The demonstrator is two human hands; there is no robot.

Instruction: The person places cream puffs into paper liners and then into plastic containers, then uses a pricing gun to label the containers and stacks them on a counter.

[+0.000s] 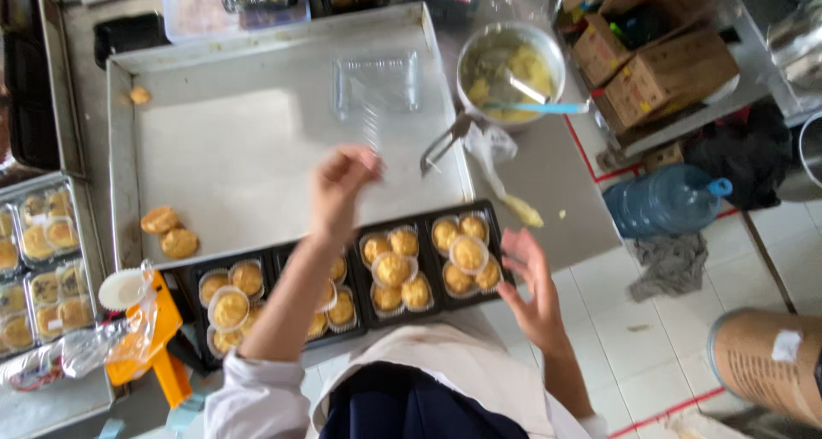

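Left hand (342, 182): I see it raised over the metal tray (257, 139), fingers curled in; motion blur hides whether it pinches anything — I cannot tell.
Right hand (531, 285): open, fingers spread, holding nothing, just beside the right end of the black tray (274, 255).
Pastries (392, 269): in paper cups, filling the black tray's compartments; my left forearm covers part of the middle ones.
Clear lid (377, 83): faint against the metal tray, hard to make out.
Bowl (511, 72): yellow filling, blue-handled tool across it.
Loose pastries (169, 232): two at the metal tray's near-left corner.
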